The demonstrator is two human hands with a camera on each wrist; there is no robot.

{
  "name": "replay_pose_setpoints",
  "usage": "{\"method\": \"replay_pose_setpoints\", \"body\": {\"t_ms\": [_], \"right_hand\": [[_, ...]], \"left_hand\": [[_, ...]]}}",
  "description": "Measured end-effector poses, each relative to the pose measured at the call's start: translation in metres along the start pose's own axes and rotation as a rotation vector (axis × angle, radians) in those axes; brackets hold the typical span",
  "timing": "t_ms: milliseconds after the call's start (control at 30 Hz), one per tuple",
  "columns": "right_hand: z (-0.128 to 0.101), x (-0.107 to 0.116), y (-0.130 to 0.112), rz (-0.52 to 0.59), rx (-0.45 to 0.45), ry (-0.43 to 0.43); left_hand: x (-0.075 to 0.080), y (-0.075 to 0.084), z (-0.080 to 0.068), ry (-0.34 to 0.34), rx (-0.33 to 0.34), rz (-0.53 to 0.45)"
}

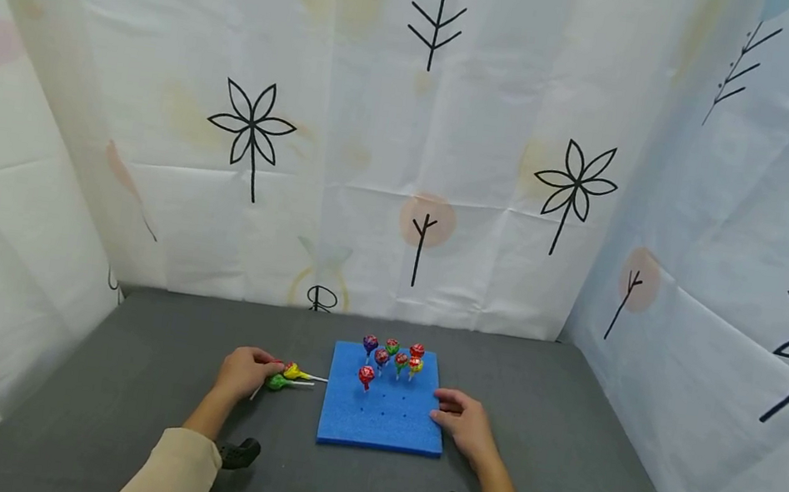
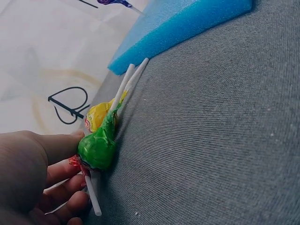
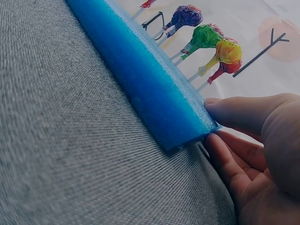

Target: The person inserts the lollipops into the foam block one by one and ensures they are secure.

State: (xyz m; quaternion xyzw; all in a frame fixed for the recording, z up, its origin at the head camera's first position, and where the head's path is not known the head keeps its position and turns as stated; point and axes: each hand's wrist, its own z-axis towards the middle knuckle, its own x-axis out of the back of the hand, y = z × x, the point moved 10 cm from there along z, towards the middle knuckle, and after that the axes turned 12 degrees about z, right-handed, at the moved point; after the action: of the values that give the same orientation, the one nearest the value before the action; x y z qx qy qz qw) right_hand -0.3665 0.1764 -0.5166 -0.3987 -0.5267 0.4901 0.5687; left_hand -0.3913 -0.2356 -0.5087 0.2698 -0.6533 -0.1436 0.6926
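Note:
My left hand point(image 1: 243, 373), at the left of the board, pinches a red-wrapped lollipop whose white stick point(image 2: 93, 194) points down past the fingers; its head is mostly hidden. Close by the fingertips, a green lollipop point(image 2: 97, 150) and a yellow lollipop point(image 1: 296, 372) lie on the table, sticks toward the board. My right hand point(image 1: 466, 426) grips the right edge of the blue foam board point(image 1: 379, 433), thumb on the top face and fingers at the side and below. Several lollipops stand upright in the board's far half, with a red lollipop point(image 1: 366, 374) nearest me.
Small holes dot the nearer part of the board. Under everything lies a grey cloth-covered table point(image 1: 269, 489). White patterned curtains point(image 1: 354, 106) enclose its back and both sides. Each wrist wears a black device, such as the strapped camera point(image 1: 240, 453) on the left.

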Motion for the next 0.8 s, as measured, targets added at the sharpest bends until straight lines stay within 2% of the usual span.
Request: {"method": "replay_pose_setpoints", "body": {"t_ms": [233, 533, 800], "right_hand": [[0.001, 0.000, -0.001, 0.003, 0.011, 0.001], [0.001, 0.000, -0.002, -0.002, 0.015, 0.002], [0.000, 0.000, -0.001, -0.013, 0.014, 0.003]], "left_hand": [[0.003, -0.001, -0.001, 0.016, 0.011, -0.046], [0.009, -0.001, -0.004, 0.051, -0.007, -0.088], [0.017, 0.011, -0.003, 0.076, -0.052, -0.104]]}}
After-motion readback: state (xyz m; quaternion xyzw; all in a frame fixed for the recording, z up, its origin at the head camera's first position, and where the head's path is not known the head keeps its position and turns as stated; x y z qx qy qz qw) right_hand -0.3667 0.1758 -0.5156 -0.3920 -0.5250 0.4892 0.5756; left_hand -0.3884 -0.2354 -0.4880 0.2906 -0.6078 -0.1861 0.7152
